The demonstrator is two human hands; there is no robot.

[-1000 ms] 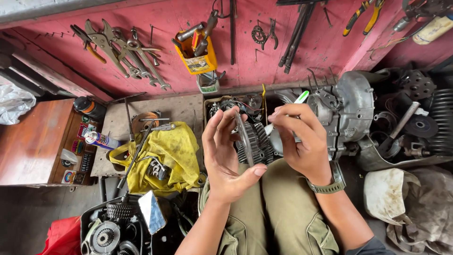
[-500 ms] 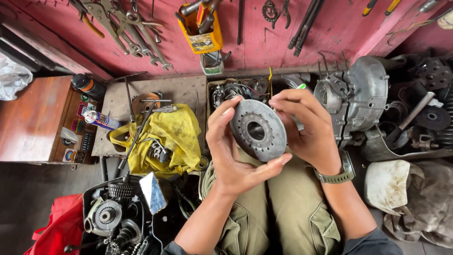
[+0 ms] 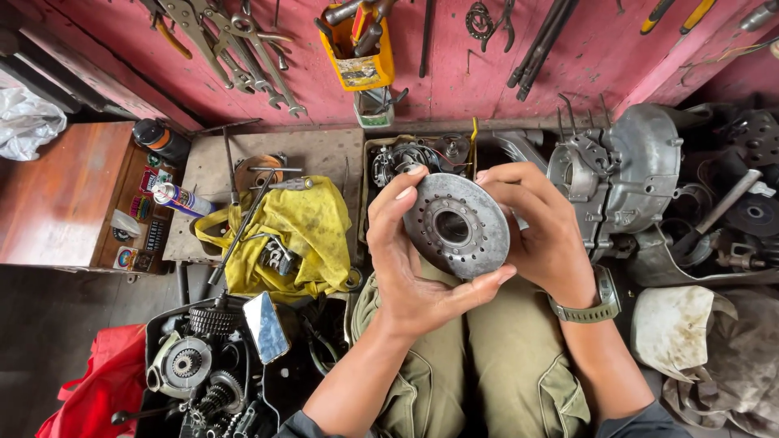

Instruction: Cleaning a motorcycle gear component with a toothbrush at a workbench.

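Note:
A round grey metal disc (image 3: 457,225) with a central hole and a ring of small holes is held up in front of me, its flat face toward the camera. My left hand (image 3: 403,264) cups its left edge and underside, thumb along the bottom. My right hand (image 3: 540,231), with a green watch (image 3: 588,307) on the wrist, grips the disc's right side from behind. Both hands are above my lap in olive trousers (image 3: 487,365).
A yellow cloth (image 3: 304,227) with tools lies left. Behind the disc is a tray of parts (image 3: 414,154). A grey engine casing (image 3: 633,174) stands right, a black tray of gears (image 3: 199,373) lower left. Wrenches (image 3: 243,49) hang on the red wall.
The disc has turned from edge-on between my hands to face-on toward the camera. Both hands now hold it by its rim, and the view has shifted slightly closer.

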